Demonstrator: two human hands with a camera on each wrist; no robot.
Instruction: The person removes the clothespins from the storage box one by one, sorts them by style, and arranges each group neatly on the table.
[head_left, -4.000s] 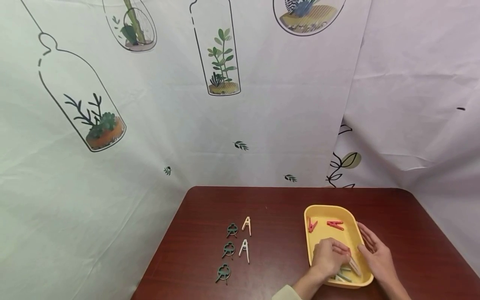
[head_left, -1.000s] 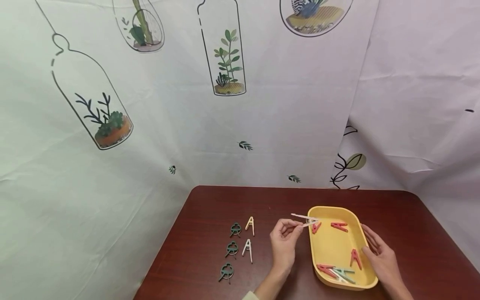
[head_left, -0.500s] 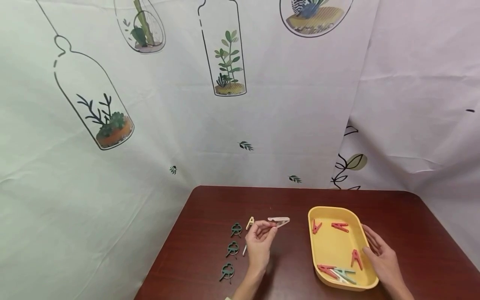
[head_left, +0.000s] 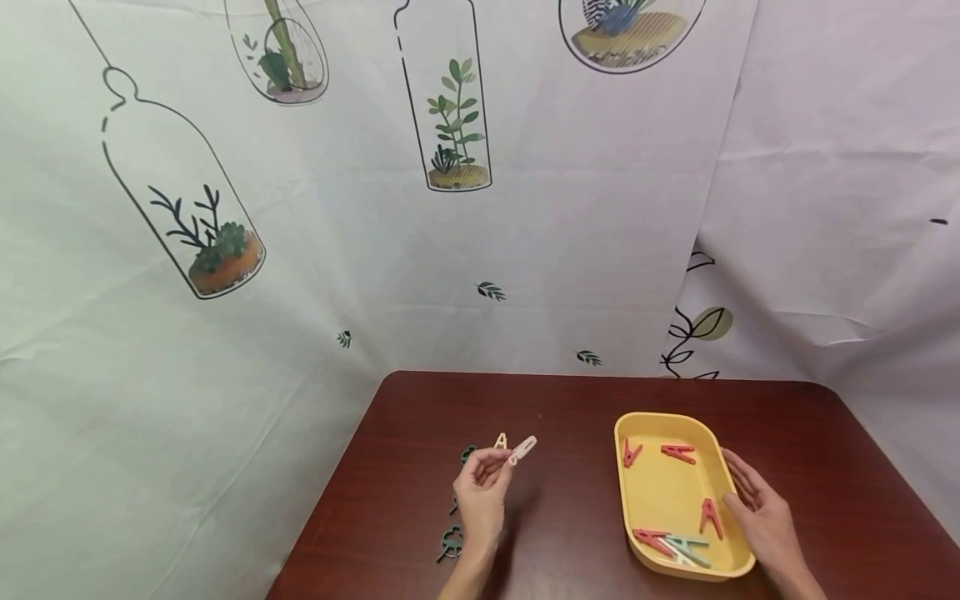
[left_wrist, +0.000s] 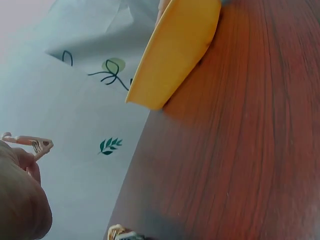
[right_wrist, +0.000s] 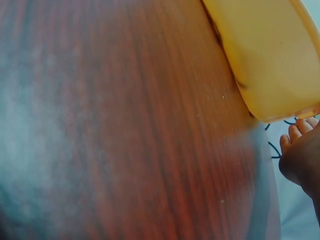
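My left hand [head_left: 482, 500] pinches a pale pink clothespin [head_left: 523, 450] between thumb and fingertips, raised above the left half of the table. The left wrist view shows this clothespin [left_wrist: 42, 145] jutting past the fingers. Behind the hand, a cream clothespin [head_left: 501, 440] and dark green round clips [head_left: 452, 542] are partly covered; a white clothespin there is hidden. My right hand [head_left: 767, 521] holds the right side of a yellow tray [head_left: 622, 500], thumb at the rim and fingers along the outer wall. Inside the tray lie several red clothespins [head_left: 678, 453], a green clothespin [head_left: 690, 546] and a white one.
The dark red-brown table [head_left: 558, 533] has rounded far corners. A white cloth backdrop [head_left: 592, 250] printed with plants in glass jars hangs right behind it and along both sides.
My left hand has taken the pale pink clothespin out of the tray and carried it leftward to the laid-out clips, turning it on the way. My right hand stays at the tray.
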